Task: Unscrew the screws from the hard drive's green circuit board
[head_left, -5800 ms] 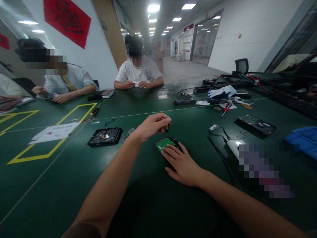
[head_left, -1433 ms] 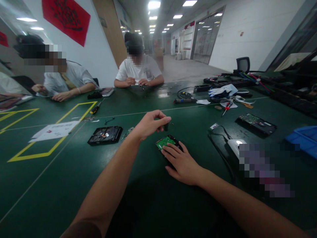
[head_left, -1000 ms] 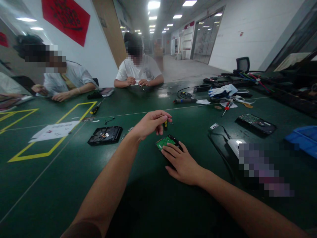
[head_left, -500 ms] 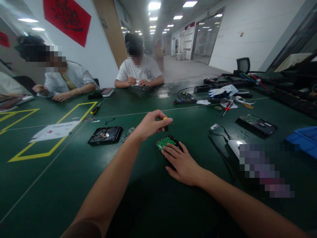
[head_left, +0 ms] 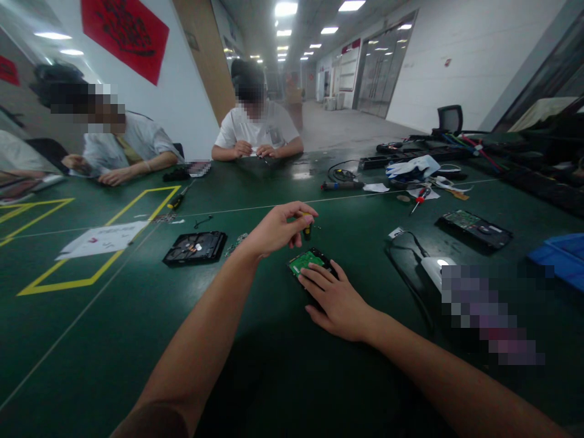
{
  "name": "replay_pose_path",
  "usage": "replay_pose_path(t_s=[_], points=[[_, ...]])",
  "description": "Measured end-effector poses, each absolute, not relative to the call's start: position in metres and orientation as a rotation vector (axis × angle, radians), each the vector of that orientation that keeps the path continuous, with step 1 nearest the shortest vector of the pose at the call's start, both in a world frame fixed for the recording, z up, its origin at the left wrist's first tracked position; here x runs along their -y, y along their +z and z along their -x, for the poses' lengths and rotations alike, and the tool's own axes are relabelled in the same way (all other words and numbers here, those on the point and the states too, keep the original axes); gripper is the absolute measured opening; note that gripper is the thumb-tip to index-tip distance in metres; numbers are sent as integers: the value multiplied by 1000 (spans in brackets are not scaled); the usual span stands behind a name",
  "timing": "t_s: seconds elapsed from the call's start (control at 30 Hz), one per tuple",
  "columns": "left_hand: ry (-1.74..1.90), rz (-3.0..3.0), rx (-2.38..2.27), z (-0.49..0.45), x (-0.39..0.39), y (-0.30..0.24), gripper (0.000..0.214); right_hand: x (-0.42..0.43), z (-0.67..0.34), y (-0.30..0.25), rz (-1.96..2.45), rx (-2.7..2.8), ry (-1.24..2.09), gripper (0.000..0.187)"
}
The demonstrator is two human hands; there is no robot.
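Observation:
My left hand (head_left: pixel 283 227) pinches the short yellow-and-black handle of a screwdriver (head_left: pixel 307 231) just above the far edge of a hard drive (head_left: pixel 298 263). The tool's shaft and tip are not clear to me. The drive lies on the green table with its green circuit board facing up. Across its near side rests my right hand (head_left: pixel 340 302), fingers spread and flat on it, hiding much of the drive. Left of my left wrist are another black hard drive (head_left: pixel 195 248) and a small heap of loose bits (head_left: pixel 235 244).
Right of my hands lie a cable (head_left: pixel 413 283), a white device (head_left: pixel 433 267), another hard drive (head_left: pixel 474 229), a red screwdriver (head_left: pixel 420 199) and a blue bin (head_left: pixel 559 255). Paper (head_left: pixel 103 239) and a yellow screwdriver (head_left: pixel 177 199) lie left. Two people sit across the table.
The screwdriver handle has turned slightly in my left fingers, showing more yellow, and those fingers have shifted a little. My right hand stays on the hard drive.

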State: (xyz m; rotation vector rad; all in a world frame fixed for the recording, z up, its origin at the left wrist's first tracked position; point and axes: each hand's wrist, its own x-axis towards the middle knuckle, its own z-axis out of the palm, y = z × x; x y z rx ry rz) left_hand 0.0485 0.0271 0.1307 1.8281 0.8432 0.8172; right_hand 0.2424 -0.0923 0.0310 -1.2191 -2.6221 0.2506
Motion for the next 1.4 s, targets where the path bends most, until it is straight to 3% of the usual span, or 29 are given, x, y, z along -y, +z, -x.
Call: replay_pose_path(t_s=[0.3, 0.5, 0.9, 1.13, 1.4], points=[[1047, -1979, -1115, -55, -28, 126, 36, 92, -243, 32, 1223, 2619, 261, 62], [870, -1980, -872, -55, -23, 131, 21, 93, -243, 32, 1218, 2619, 254, 60], [859, -2125, -913, -52, -26, 127, 32, 92, -243, 32, 1227, 2621, 244, 60], [980, -2413, -1031, -53, -29, 129, 26, 92, -243, 31, 1226, 2619, 258, 60], [775, -2155, -902, -44, -24, 135, 36, 93, -242, 33, 1229, 2614, 262, 61]])
